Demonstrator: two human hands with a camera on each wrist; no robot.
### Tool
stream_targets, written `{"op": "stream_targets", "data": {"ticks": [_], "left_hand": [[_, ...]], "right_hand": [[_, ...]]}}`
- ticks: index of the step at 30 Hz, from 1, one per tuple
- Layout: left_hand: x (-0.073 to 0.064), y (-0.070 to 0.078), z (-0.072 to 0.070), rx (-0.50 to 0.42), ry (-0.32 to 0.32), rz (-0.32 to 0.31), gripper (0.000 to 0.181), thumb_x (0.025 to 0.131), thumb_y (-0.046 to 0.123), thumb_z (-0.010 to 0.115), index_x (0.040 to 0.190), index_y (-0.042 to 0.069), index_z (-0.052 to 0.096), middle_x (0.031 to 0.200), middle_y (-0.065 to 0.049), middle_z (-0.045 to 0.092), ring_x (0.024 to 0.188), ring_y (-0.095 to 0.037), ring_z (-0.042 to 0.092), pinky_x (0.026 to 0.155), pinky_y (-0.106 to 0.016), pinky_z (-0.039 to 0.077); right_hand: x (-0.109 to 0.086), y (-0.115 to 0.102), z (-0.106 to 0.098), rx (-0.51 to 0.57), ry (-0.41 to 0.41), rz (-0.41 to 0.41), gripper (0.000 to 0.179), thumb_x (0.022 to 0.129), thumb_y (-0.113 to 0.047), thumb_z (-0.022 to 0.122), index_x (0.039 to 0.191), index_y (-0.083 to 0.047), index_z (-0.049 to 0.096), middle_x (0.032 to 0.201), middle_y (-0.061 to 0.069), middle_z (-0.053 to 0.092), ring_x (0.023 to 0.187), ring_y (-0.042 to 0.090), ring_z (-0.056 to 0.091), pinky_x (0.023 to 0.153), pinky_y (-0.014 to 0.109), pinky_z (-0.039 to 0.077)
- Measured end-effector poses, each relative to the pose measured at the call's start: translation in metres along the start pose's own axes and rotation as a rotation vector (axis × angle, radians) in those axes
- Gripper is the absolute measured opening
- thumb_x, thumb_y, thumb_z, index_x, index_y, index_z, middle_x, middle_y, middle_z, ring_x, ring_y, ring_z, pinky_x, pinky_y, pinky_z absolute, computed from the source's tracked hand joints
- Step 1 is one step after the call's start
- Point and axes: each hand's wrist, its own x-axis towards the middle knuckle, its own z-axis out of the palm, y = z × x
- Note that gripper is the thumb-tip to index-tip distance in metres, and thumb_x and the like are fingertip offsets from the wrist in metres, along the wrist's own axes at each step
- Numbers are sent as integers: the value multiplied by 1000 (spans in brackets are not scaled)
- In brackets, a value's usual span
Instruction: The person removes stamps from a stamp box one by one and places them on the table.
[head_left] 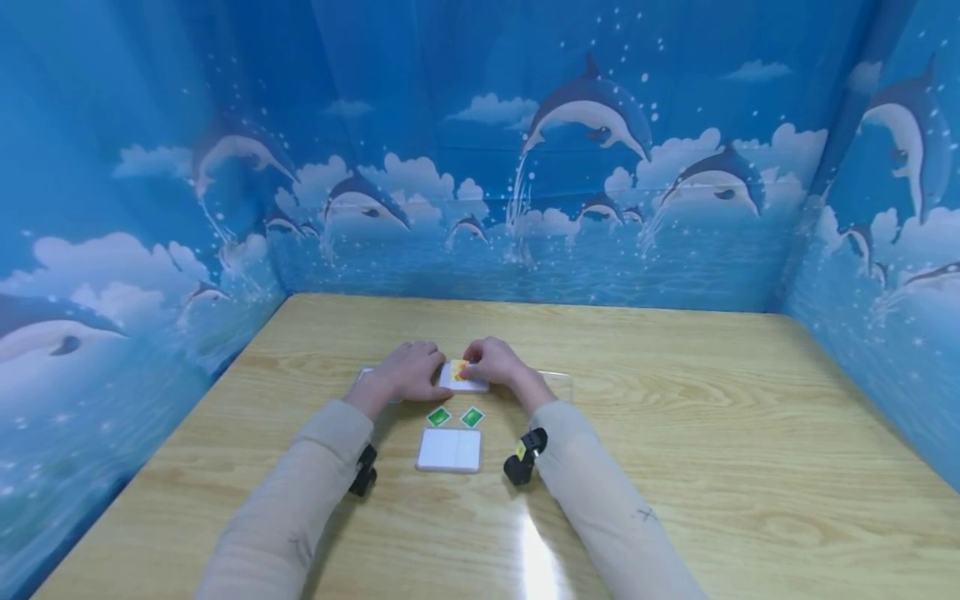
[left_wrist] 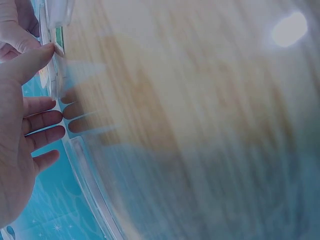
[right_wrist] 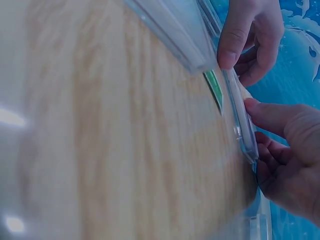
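Note:
A shallow clear tray [head_left: 472, 386] with a white inside lies between the hands, a yellow-and-orange picture card [head_left: 456, 372] over it. My right hand [head_left: 497, 363] pinches this card between thumb and curled fingers at its right side. My left hand [head_left: 411, 372] rests at the tray's left end, thumb [left_wrist: 37, 62] against the near edge and the other fingers fairly straight and spread on the table. Nearer to me, two green picture cards, a left one [head_left: 438, 417] and a right one [head_left: 472, 417], lie side by side, turned like diamonds.
A second clear tray with a white inside [head_left: 448, 450] lies just in front of the green cards. Clear plastic edges show beside the left hand [head_left: 365, 372] and behind the right wrist [head_left: 558, 385]. A dolphin-print curtain [head_left: 480, 250] encloses the wooden table [head_left: 712, 433].

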Motion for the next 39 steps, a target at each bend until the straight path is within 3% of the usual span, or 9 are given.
{"op": "stream_targets", "data": {"ticks": [6,20,39], "left_hand": [[-1,0,1,-2,-3,-5,64,82,57,57,123,7,55,113,-8,53,101,-22,49,92,-39,38],[-2,1,-1,1,-3,15,63,82,55,57,121,5,55,110,-8,53,100,-22,49,92,-40,38],[-1,4,-2,1,-15,-8,62,82,55,59,121,7,56,111,-8,54,101,-22,50,93,-41,38]], "right_hand": [[1,3,2,12,46,13,11,84,-14,67,92,-8,66,86,2,61,80,16,56,71,26,47],[1,5,-1,25,89,25,6,84,-12,66,88,-7,66,83,3,61,78,16,55,71,27,46],[-6,13,-16,164,47,51,9,88,-16,63,91,-9,69,89,2,63,82,16,56,72,28,46]]}}
